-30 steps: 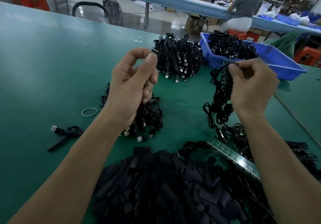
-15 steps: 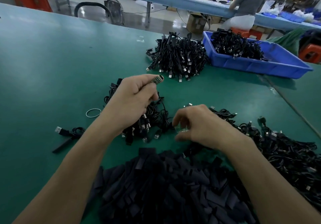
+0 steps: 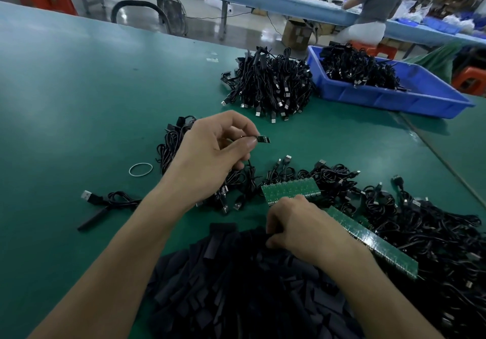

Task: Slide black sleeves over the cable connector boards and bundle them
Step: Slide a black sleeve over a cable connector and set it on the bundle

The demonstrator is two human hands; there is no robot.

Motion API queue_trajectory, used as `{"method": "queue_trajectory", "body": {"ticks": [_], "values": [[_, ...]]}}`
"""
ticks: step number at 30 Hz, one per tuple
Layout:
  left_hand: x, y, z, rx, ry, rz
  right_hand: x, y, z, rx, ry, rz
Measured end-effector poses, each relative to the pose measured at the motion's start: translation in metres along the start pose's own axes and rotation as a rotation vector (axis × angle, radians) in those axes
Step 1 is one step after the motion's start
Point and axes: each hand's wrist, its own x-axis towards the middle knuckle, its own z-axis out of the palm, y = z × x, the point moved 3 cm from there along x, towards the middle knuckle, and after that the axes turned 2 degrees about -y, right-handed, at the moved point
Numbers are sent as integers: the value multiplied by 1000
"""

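Sleeve-picking step. Pinches one connector board (image 3: 263, 139) between thumb and forefinger of left hand (image 3: 210, 159), just off centre toward 1 o'clock. Digs curled fingers of right hand (image 3: 297, 230) into pile of black sleeves (image 3: 236, 286) at 6 o'clock; cannot tell whether already gripping one. Calls next, probably, for lifting one sleeve and lining its mouth up with the board tip.

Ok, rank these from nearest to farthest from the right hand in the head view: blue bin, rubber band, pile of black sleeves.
1. Pile of black sleeves: directly under the right hand, touching it.
2. Rubber band: off to the left on the table.
3. Blue bin: far back, right side.
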Motion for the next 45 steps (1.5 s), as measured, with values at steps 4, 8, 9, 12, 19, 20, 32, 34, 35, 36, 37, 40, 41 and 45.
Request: {"method": "queue_trajectory", "body": {"ticks": [4, 8, 9, 12, 19, 20, 32, 34, 35, 36, 37, 40, 41, 45], "values": [[-1, 0, 0, -14, 19, 5, 3, 1, 0, 74, 38, -34], [-1, -6, -1, 15, 20, -59, 3, 0, -4, 194, 79, -104], [-1, -7, -1, 33, 20, -75, 2, 0, -5, 218, 100, -121], [0, -10, 0, 90, 17, -88, -1, 1, -8, 314, 170, -195], [-1, -13, 4, 135, -26, -102, -7, 9, -22, 761, 524, -239], [-1, -14, 4, 138, -29, -106, -8, 10, -23, 803, 580, -240], [-4, -10, 8, 104, -71, -140, -10, 8, -27, 974, 738, -273], [-5, -10, 9, 95, -78, -145, -10, 7, -27, 996, 750, -277], [-5, -9, 10, 91, -82, -145, -11, 7, -26, 997, 758, -280], [-5, -9, 10, 84, -87, -147, -11, 6, -26, 989, 771, -282], [-5, -8, 10, 75, -92, -149, -11, 6, -26, 975, 786, -284], [-5, -8, 11, 46, -104, -158, -12, 4, -26, 937, 834, -279], [-5, -8, 12, 39, -106, -160, -12, 4, -26, 936, 846, -276], [-6, -7, 14, 25, -113, -166, -11, 3, -26, 935, 859, -272]]}}
